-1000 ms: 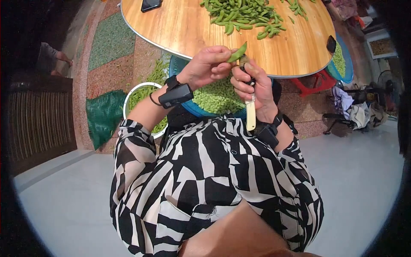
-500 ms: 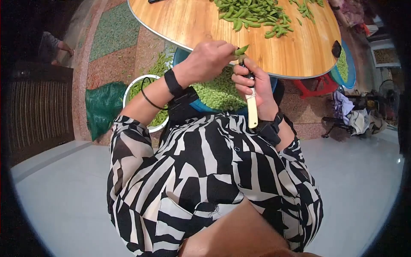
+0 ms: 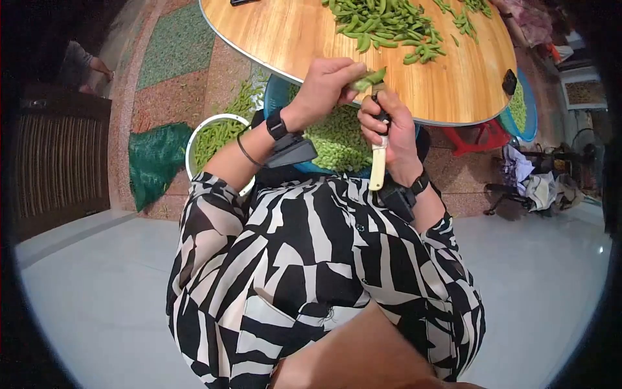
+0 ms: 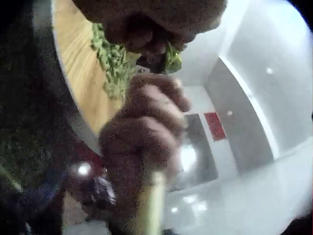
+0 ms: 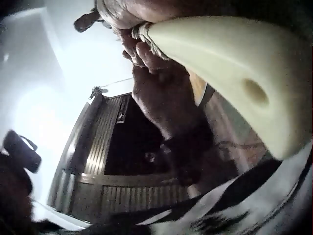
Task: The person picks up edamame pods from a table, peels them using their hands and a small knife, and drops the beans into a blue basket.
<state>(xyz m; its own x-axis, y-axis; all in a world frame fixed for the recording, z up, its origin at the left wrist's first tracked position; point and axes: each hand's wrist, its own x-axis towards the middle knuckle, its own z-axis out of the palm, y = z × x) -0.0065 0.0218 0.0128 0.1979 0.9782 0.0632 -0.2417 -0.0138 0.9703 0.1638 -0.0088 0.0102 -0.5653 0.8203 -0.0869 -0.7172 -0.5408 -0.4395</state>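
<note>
My left hand pinches a green soybean pod over the near edge of the table. In my right hand is a knife with a cream handle and a dark wrapped part. Its handle end points toward my body, and the short tip by the pod is mostly covered by fingers. The left wrist view has the pod just above the right fist. Large in the right wrist view is the cream handle, with the left hand beyond it.
Soybean pods are heaped on the round wooden table. Below its edge, a blue basin holds shelled beans. A white bucket of pods and a green sack stand left; a red stool is right.
The left hand turned over at the pod, bringing the back of the hand up, then drew slightly left. The pod now looks split. The right hand keeps its grip on the knife.
</note>
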